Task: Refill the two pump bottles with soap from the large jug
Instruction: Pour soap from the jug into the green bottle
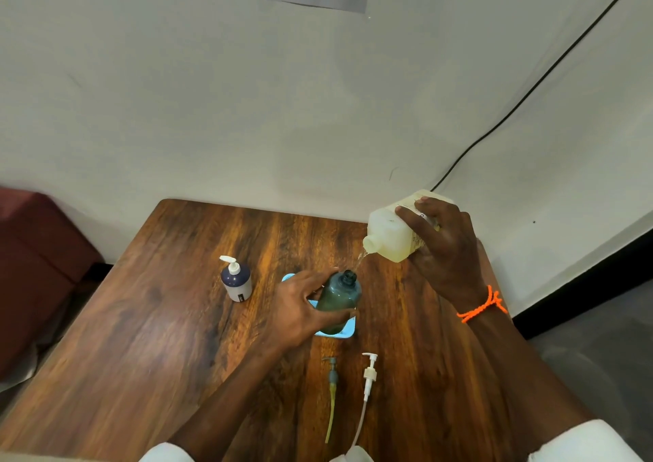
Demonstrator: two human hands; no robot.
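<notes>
Soap (359,263) is trickling from the tilted jug (392,232) your right hand (446,249) holds, at 2 o'clock from the open green bottle (338,299). Your left hand (300,309) has its grip wrapped round that bottle on the blue tray (344,331); the navy pump bottle (236,280) stands at its 9 o'clock, both loose pumps (369,377) at 6 on the table (141,320).

Tipped jug (392,235) streams soap into uncapped green bottle (339,297) (on blue tray); navy bottle (236,279) upright, capped.

A plain indoor room, likely a home or small office corner: a glossy dark-brown wood-grain table (141,320) stands against bare off-white walls (176,90), a thin black cable (530,83) runs down one wall, and a maroon upholstered seat (35,256) sits beside it.
</notes>
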